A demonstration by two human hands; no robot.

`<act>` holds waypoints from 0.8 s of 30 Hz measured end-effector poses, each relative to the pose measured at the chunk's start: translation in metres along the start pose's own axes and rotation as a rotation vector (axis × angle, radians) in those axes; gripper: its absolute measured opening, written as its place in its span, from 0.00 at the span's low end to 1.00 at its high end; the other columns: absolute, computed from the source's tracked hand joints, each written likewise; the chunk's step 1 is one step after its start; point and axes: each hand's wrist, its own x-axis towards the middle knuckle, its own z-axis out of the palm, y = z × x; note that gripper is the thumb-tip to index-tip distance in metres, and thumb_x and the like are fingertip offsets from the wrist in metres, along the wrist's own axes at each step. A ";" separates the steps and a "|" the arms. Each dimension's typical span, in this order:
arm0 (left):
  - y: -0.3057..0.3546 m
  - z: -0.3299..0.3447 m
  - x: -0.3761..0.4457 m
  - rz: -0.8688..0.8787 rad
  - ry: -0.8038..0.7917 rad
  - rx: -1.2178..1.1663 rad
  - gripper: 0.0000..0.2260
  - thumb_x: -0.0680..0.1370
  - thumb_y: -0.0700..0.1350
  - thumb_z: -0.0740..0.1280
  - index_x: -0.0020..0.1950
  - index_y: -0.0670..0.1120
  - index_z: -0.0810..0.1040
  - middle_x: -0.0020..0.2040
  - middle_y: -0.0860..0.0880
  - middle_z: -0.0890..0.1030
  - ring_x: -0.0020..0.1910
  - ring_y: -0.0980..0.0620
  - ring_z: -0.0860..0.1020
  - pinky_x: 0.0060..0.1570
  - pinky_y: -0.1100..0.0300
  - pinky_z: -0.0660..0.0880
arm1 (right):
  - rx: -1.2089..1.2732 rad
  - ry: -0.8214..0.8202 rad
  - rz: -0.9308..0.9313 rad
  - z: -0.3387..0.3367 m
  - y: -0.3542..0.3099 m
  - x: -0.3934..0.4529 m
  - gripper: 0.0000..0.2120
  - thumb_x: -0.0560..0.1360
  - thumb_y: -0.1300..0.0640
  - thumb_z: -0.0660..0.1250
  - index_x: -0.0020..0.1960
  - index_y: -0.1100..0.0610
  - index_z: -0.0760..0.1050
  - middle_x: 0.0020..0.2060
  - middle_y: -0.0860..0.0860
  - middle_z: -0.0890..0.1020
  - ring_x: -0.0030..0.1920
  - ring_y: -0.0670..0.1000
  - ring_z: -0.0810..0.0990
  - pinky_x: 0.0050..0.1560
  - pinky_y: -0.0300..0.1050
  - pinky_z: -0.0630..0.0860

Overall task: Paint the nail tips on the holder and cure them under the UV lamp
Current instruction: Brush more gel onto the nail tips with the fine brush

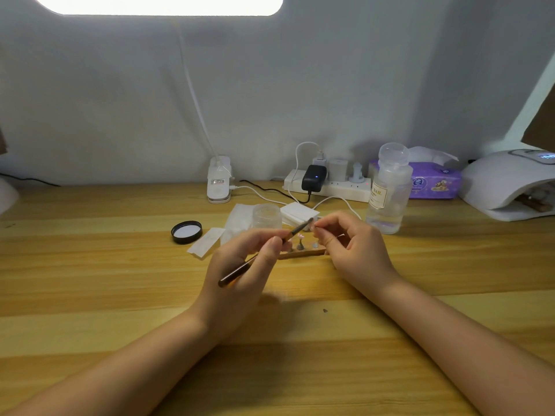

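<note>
The holder [301,253] lies on the table [90,265] just beyond and between my hands, its small stands upright, and my left hand [240,265] pinches the brush [264,253] with curled fingers, its tip slanting up to my right hand [351,247]. My right fingertips pinch something too small to make out, right at the brush tip. Past my left hand stand a clear jar [266,217] and a black lid [186,232]; past my right stands a bottle [389,190], and the UV lamp [507,181] sits far off to its right.
</note>
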 end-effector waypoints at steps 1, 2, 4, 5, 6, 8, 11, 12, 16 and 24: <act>0.000 -0.001 0.000 -0.014 -0.006 -0.014 0.12 0.79 0.46 0.64 0.56 0.41 0.82 0.47 0.50 0.85 0.50 0.53 0.83 0.48 0.62 0.77 | 0.002 0.001 0.003 0.000 0.000 0.000 0.04 0.76 0.62 0.68 0.49 0.55 0.79 0.38 0.47 0.81 0.39 0.45 0.79 0.41 0.46 0.78; 0.000 -0.001 -0.001 -0.025 -0.006 -0.026 0.13 0.78 0.47 0.64 0.55 0.42 0.82 0.46 0.49 0.85 0.49 0.52 0.83 0.49 0.61 0.77 | 0.008 0.006 0.006 0.000 0.000 0.000 0.04 0.76 0.62 0.68 0.48 0.55 0.79 0.38 0.47 0.81 0.39 0.44 0.79 0.40 0.46 0.78; 0.001 -0.002 0.000 -0.032 0.007 -0.059 0.12 0.77 0.48 0.63 0.52 0.44 0.83 0.45 0.48 0.85 0.47 0.49 0.83 0.49 0.58 0.78 | 0.028 0.018 0.010 0.001 -0.001 0.000 0.03 0.76 0.61 0.68 0.48 0.55 0.80 0.37 0.47 0.82 0.38 0.44 0.79 0.39 0.44 0.78; 0.002 -0.003 -0.001 -0.031 0.016 -0.076 0.12 0.77 0.48 0.63 0.51 0.45 0.83 0.44 0.48 0.85 0.47 0.47 0.84 0.49 0.56 0.79 | 0.033 0.018 0.009 0.001 -0.001 0.000 0.03 0.76 0.61 0.68 0.48 0.55 0.80 0.37 0.47 0.82 0.38 0.44 0.79 0.39 0.44 0.77; 0.002 -0.003 -0.001 -0.025 0.023 -0.084 0.11 0.77 0.47 0.63 0.51 0.45 0.83 0.44 0.48 0.85 0.46 0.47 0.84 0.48 0.55 0.79 | 0.034 0.016 0.009 0.001 -0.001 0.000 0.03 0.76 0.61 0.68 0.48 0.55 0.80 0.37 0.47 0.82 0.38 0.45 0.79 0.39 0.44 0.77; 0.002 -0.002 0.000 0.000 0.036 -0.057 0.12 0.78 0.47 0.62 0.53 0.43 0.82 0.45 0.49 0.85 0.47 0.50 0.83 0.48 0.59 0.78 | 0.033 0.012 0.010 0.000 -0.002 0.000 0.04 0.76 0.61 0.68 0.47 0.54 0.79 0.38 0.47 0.82 0.39 0.45 0.79 0.40 0.43 0.78; 0.002 -0.001 0.001 0.034 0.045 0.003 0.11 0.79 0.44 0.64 0.56 0.40 0.81 0.46 0.50 0.85 0.49 0.55 0.82 0.47 0.65 0.76 | 0.025 0.003 0.002 0.000 -0.003 0.000 0.04 0.76 0.61 0.68 0.48 0.54 0.79 0.38 0.47 0.81 0.39 0.44 0.79 0.40 0.42 0.77; 0.002 0.000 0.001 0.034 0.039 0.013 0.11 0.80 0.43 0.65 0.57 0.40 0.81 0.47 0.51 0.85 0.49 0.56 0.82 0.47 0.66 0.76 | 0.022 -0.001 0.000 0.000 -0.003 0.000 0.04 0.76 0.62 0.68 0.48 0.54 0.79 0.38 0.47 0.81 0.39 0.44 0.79 0.40 0.42 0.77; 0.001 -0.001 0.000 -0.004 0.009 -0.013 0.12 0.78 0.47 0.64 0.54 0.42 0.83 0.45 0.50 0.85 0.48 0.53 0.83 0.48 0.61 0.78 | 0.018 -0.009 0.005 0.000 -0.003 0.000 0.05 0.76 0.63 0.68 0.49 0.55 0.79 0.38 0.47 0.81 0.39 0.45 0.79 0.41 0.43 0.77; 0.002 -0.001 -0.001 0.001 0.058 -0.093 0.11 0.79 0.47 0.61 0.52 0.47 0.82 0.44 0.48 0.85 0.46 0.46 0.84 0.47 0.54 0.80 | 0.045 -0.026 0.019 0.000 -0.002 -0.001 0.06 0.76 0.62 0.67 0.48 0.52 0.78 0.40 0.51 0.82 0.42 0.50 0.81 0.44 0.51 0.78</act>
